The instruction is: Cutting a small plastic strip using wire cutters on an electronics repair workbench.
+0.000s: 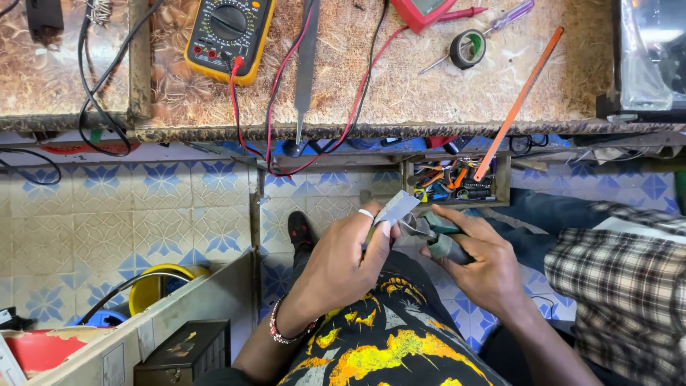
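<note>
head view: one camera, looking down over lap and workbench
left hand (343,261): fingers pinch a small flat metal strip (395,209) between thumb and fingertips; ring on one finger, bead bracelet at the wrist
metal strip: grey, thin, flat, roughly rectangular; long axis runs diagonal, lower-left to upper-right, free end pointing up-right toward the surface edge; held in the air over the lap, just below the open drawer (454,180)
right hand (475,257): fingers clenched around the handles of pliers (434,230)
pliers: dull green-grey grips, metal head; long axis diagonal, head pointing up-left toward the strip; head meets the strip's lower edge, exact bite too small to tell
lap: black shirt with yellow-orange print
surface (400,86): worn, mottled brown top, frayed front edge
multimeter (229,36): yellow casing, black dial face, red and black leads trailing off the front edge
metal file (307,64): long, grey, lying near vertical, tip toward the person
hacksaw blade (518,100): orange, thin, straight, slanting from upper right down into the drawer
tape roll (468,48): black, small, next to a clear-handled screwdriver (493,28)
drawer: shallow box, packed with mixed small parts and wires
floor (128,221): tiles, blue star pattern on cream
right edge: plaid cloth (629,293), black and white check
</note>
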